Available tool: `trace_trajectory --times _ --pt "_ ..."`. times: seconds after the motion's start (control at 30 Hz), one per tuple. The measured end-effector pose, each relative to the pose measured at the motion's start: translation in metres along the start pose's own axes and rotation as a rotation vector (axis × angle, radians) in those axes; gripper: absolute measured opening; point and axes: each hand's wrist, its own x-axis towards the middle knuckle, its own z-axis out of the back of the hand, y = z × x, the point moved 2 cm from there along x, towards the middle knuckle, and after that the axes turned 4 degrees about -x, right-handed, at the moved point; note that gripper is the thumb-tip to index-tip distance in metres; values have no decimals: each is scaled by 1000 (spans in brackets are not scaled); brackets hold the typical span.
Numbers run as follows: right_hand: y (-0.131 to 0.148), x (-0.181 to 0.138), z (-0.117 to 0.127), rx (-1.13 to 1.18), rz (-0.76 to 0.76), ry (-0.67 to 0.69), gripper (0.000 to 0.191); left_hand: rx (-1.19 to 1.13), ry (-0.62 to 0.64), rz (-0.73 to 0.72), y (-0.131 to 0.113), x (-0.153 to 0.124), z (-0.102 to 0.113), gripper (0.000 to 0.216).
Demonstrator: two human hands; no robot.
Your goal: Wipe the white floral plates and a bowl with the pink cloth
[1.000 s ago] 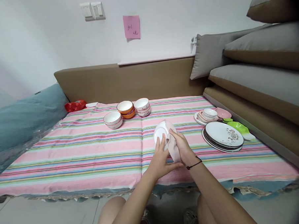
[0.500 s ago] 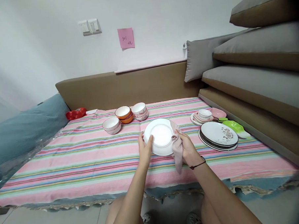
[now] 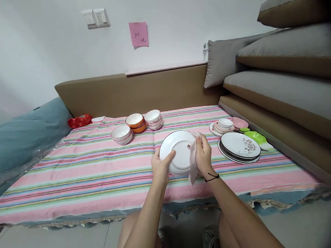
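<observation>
A white plate (image 3: 178, 149) is held up above the striped cloth, tilted so its face is toward me. My left hand (image 3: 160, 167) grips its lower left rim, thumb on the face. My right hand (image 3: 203, 157) is closed on a pale pink cloth (image 3: 194, 163) pressed against the plate's right edge, with the cloth hanging below the hand. A black band circles my right wrist.
The pink striped cloth (image 3: 87, 167) covers a low platform. Bowls in stacks (image 3: 139, 123) stand at the back; a stack of large plates (image 3: 240, 145), small dishes (image 3: 224, 125) and green dishes (image 3: 255, 137) lie at right. Cushions (image 3: 284, 71) rise on the right, and a teal cushion (image 3: 23, 130) lies at left.
The plate has turned from edge-on to facing me and risen slightly. My left hand shifted to the lower left rim; my right hand with the cloth moved up along the right edge.
</observation>
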Motion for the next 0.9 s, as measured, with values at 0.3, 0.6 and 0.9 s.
trace_trajectory --times 0.3,0.6,0.9 --pt "26 -13 -9 -197 574 431 40 -159 -29 39 -9 9 10 53" --pt "19 -15 -21 -436 539 368 44 -24 59 1 -9 5 15 50" --pt "-3 -17 -15 -220 103 122 39 399 278 -119 -25 -5 10 28"
